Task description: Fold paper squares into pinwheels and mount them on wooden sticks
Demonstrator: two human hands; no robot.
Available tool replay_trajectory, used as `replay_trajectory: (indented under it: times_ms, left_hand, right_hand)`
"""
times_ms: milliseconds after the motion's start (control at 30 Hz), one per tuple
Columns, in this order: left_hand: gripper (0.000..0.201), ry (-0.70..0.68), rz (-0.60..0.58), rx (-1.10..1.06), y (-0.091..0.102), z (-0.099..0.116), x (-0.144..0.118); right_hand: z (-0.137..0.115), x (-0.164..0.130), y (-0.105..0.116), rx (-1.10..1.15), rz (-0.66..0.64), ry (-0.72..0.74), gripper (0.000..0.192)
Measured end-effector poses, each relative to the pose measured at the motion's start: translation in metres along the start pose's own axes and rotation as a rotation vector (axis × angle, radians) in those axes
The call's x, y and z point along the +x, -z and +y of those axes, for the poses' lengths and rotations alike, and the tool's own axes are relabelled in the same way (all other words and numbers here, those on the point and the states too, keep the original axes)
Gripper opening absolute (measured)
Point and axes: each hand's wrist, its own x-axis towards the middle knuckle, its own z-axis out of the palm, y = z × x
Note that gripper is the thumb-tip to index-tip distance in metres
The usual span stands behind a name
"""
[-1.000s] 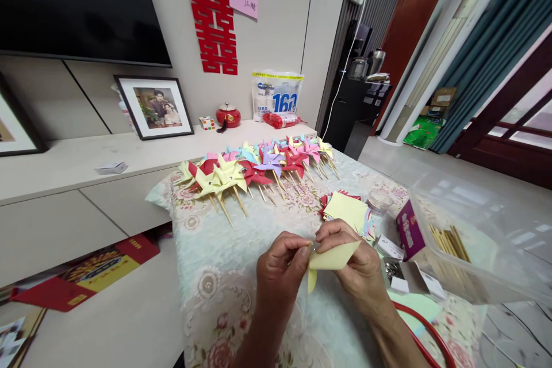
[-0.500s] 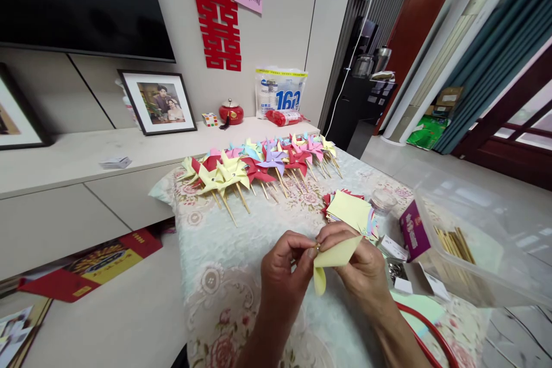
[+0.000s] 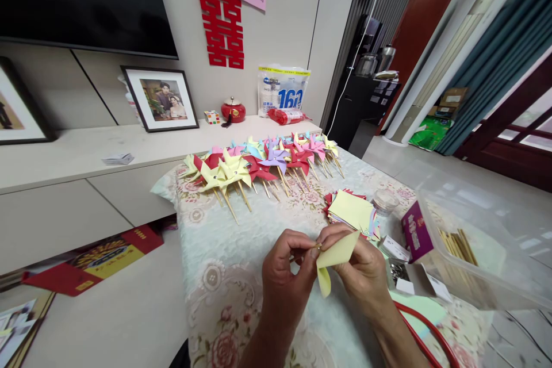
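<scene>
A yellow paper is held between both hands above the table. The left hand is closed in a pinch grip; its thumb and forefinger are pressed together on a small pin at the paper's folded corner. The right hand is closed on the paper from behind, with its fingertips meeting the left hand's at the pin. One flap of the paper is curled downward between the two hands.

Just beyond the right hand, a stack of paper squares is laid, yellow on top. A small clear jar is set beside the stack. To the right of the right hand, a purple box and a clear bin holding wooden sticks are placed. A red cord is run beside the right wrist.

Well beyond both hands, a row of finished pinwheels is laid across the far end of the table. Behind it, a framed photo is leaned on a shelf.
</scene>
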Motion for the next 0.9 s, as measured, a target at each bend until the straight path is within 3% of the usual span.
replay_trajectory:
  times_ms: [700,900]
  left_hand:
    - [0.017,-0.239,-0.007,0.286,0.0034,0.0090,0.0003]
    - [0.013,-0.094,0.007,0.137,-0.0010,0.0070,-0.0030]
  right_hand:
    - [-0.0006,-0.0026,-0.0060,0.065,0.069,-0.121,0.008]
    - [-0.0017,-0.0009,-0.0046,0.124,0.084,-0.161,0.008]
